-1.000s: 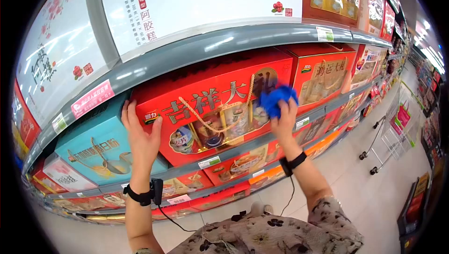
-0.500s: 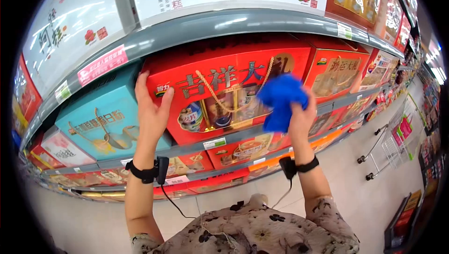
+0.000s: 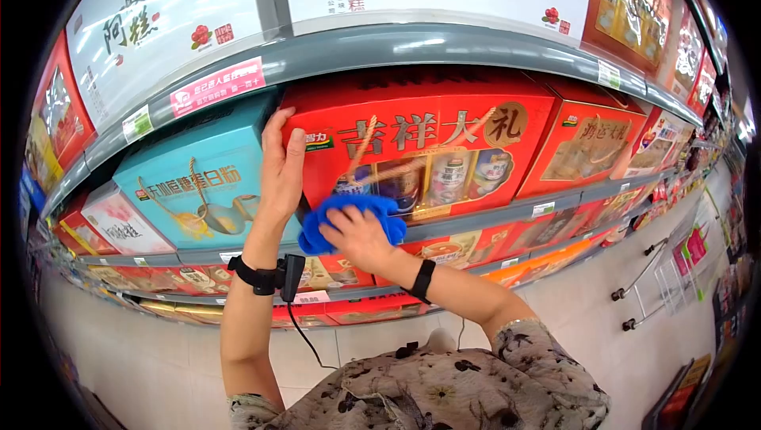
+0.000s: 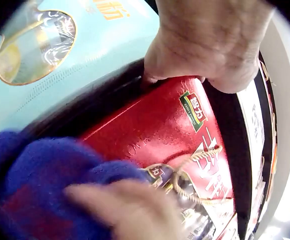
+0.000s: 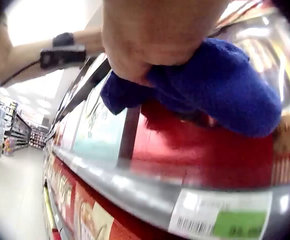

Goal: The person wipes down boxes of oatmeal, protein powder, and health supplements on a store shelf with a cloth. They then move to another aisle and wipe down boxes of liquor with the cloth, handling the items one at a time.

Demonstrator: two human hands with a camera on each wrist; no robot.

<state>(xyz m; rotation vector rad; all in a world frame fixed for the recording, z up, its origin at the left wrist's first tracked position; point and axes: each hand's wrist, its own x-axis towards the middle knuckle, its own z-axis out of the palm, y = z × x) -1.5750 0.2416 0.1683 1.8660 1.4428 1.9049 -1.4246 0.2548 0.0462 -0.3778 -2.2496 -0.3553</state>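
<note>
Fingers spread, my right hand (image 3: 365,240) pressed the blue cloth (image 3: 313,236) below my left hand (image 3: 279,180), which gripped the red box (image 3: 432,102).

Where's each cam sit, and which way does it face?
Head: worn on head, facing forward-down at shelf; arms, left hand, right hand, shirt visible.
Left wrist: strapped there, toward red box; left hand, right hand's fingers visible.
Right wrist: strapped there, toward shelf, aisle floor; right hand, left forearm visible.
All share red box, blue cloth.
</note>
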